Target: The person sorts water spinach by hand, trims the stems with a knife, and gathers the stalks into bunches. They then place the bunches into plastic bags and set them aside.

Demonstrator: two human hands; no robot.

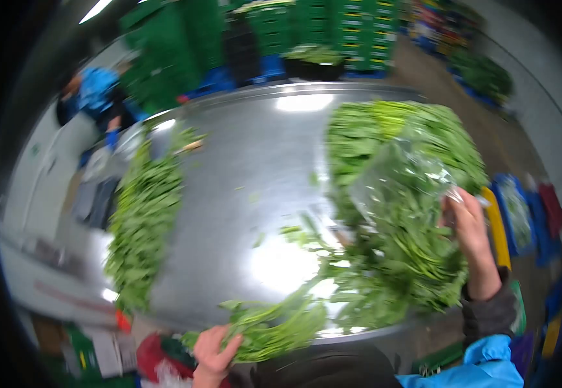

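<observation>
My left hand [212, 354] is at the near edge of the metal table [248, 168], its fingers closed on the end of a loose bunch of leafy greens [277, 333]. That bunch trails to the right across the steel. On the right side, my right hand [467, 216] pinches the edge of a clear plastic bag [400, 171]. The bag hangs over a large heap of leafy greens [397, 284], so what lies beneath it shows only partly. Motion blurs some of the leaves.
Along the table's left side runs a long row of greens [142, 226]. Stacked green crates [365, 35] stand beyond the far edge. A co-worker in a blue top [96, 87] is at the far left. Blue crates [517, 213] are on the right.
</observation>
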